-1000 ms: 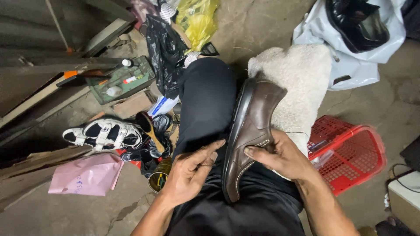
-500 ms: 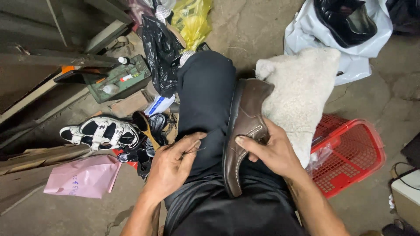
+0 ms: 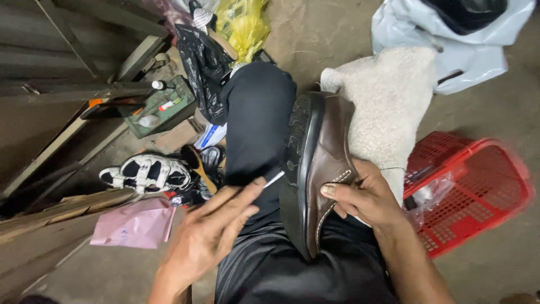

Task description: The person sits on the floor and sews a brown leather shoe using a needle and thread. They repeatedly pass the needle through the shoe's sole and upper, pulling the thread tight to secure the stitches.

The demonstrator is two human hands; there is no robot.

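While the brown leather shoe point(image 3: 323, 169) lies on its side across the person's lap, black sole turned toward the left knee, the right hand point(image 3: 365, 197) clamps it from the upper side: thumb pressed flat on the leather near the white stitch line, the other fingers wrapped round the far side, mostly out of sight. The left hand point(image 3: 211, 236) hovers just beside the sole with fingers loosely spread, and a thin pale needle-like tool point(image 3: 274, 180) sticks out past the fingertips, its tip almost at the sole edge; how it's gripped can't really be made out because the hand is a bit blurred. A fine thread point(image 3: 392, 168) trails off by the right hand's knuckles. Looks like hand-stitching along the sole seam, and to do that well the shoe wants to stay pinned firmly against the thigh so it doesn't roll, with the tool going in square to the edge rather than slanting, and the thumb kept clear of the exit side. Around it: a woolly cream cushion point(image 3: 388, 101) behind the shoe, a red plastic basket point(image 3: 478, 197) to the right, a black-and-white sandal point(image 3: 147, 173) and a pink sheet point(image 3: 135, 225) on the floor to the left.
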